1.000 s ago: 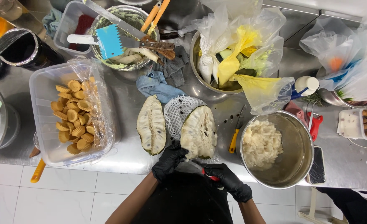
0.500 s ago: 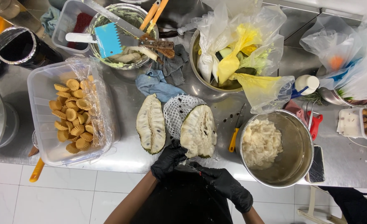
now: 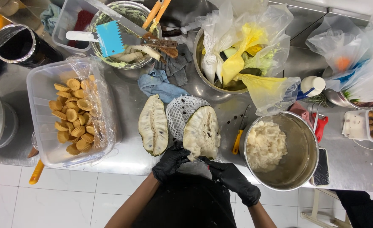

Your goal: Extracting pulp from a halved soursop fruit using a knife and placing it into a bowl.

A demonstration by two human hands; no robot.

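Note:
Two halves of a green-skinned fruit with white flesh lie cut side up on the steel counter. The left half (image 3: 152, 124) lies alone. My left hand (image 3: 169, 162), in a black glove, grips the near edge of the right half (image 3: 201, 133). My right hand (image 3: 232, 181), also gloved, is at that half's lower right edge, fingers curled towards it; whether it holds anything is hidden. A white foam net (image 3: 180, 109) lies behind the two halves.
A steel bowl (image 3: 313, 139) of white pulp (image 3: 264, 145) stands right of the fruit, with a yellow-handled knife (image 3: 238, 139) between them. At left is a plastic tub (image 3: 43, 105) of tart shells. Behind are a blue cloth (image 3: 159, 84), a bowl of plastic bags (image 3: 203, 71) and a phone (image 3: 321, 166).
A red-handled tool seen by my right hand a second ago is out of sight. My right hand has shifted slightly along the right half's near edge. The fruit halves have stayed put.

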